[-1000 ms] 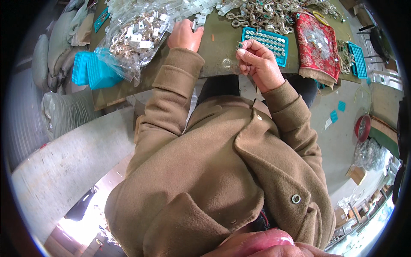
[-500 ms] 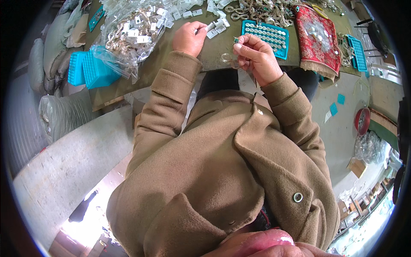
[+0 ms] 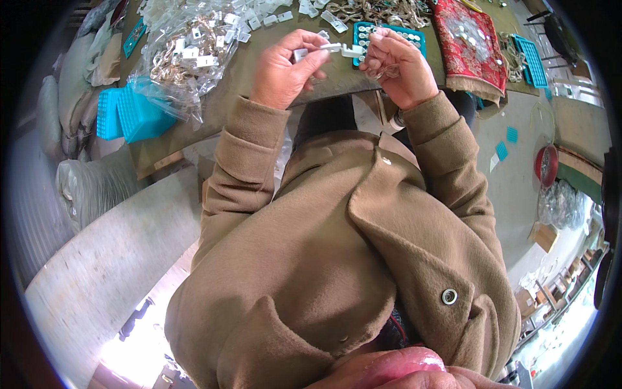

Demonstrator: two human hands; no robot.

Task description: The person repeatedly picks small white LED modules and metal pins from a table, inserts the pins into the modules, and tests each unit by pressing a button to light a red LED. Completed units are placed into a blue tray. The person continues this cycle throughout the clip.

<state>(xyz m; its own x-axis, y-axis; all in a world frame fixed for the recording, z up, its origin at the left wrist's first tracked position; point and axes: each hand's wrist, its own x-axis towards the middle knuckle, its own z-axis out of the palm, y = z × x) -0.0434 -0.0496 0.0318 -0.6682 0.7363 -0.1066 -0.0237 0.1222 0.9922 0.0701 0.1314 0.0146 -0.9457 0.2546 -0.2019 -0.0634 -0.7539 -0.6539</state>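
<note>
My left hand (image 3: 285, 70) is raised over the table's near edge, its thumb and fingers closed on a small white plastic piece (image 3: 332, 47). A second white piece (image 3: 300, 55) shows among its fingers. Facing it, my right hand (image 3: 407, 71) pinches a thin, clear looped cord (image 3: 382, 72); what sits at its fingertips is too small to make out. Another white piece (image 3: 352, 50) lies between the two hands, close to the right fingertips. Partly hidden behind my right hand is a blue tray (image 3: 414, 39) with rows of small round whitish parts.
On the left, a clear plastic bag (image 3: 188, 84) holds coiled cords and white pieces, beside stacked blue trays (image 3: 139, 113). Loose white pieces (image 3: 272, 19) and piled cords (image 3: 382, 11) lie farther back. A red patterned cloth (image 3: 470, 48) bearing small clear parts lies right.
My left hand has come up from the loose pieces, bringing white plastic pieces toward my right hand. The right hand has turned and still holds the looped cord.
</note>
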